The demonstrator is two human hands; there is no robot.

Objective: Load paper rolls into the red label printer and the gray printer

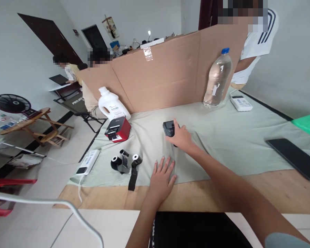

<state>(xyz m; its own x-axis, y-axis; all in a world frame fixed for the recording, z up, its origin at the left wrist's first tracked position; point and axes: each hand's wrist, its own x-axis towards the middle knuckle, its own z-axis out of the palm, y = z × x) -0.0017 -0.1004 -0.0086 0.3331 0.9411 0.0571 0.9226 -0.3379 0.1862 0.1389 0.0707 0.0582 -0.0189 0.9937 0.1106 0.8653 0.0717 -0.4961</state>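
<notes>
My right hand (181, 136) is closed around a small black boxy device (169, 128) near the middle of the pale green cloth (150, 129). My fingers and palm cover part of the device, so its exact kind does not show. My left hand (163, 175) lies flat near the front edge of the cloth, fingers spread, holding nothing. Left of it are several rolls of black tape or labels; one roll (136, 158) has a strip trailing toward the table edge. Behind them sits a red and black label printer (118, 129) with a black strip at its front.
A white jug (114, 105) and a large clear bottle (218, 79) stand before a cardboard screen (160, 75). White power strips (89, 162) lie at left and back right. A black phone (296, 158) rests at right. Other people sit or stand beyond the screen.
</notes>
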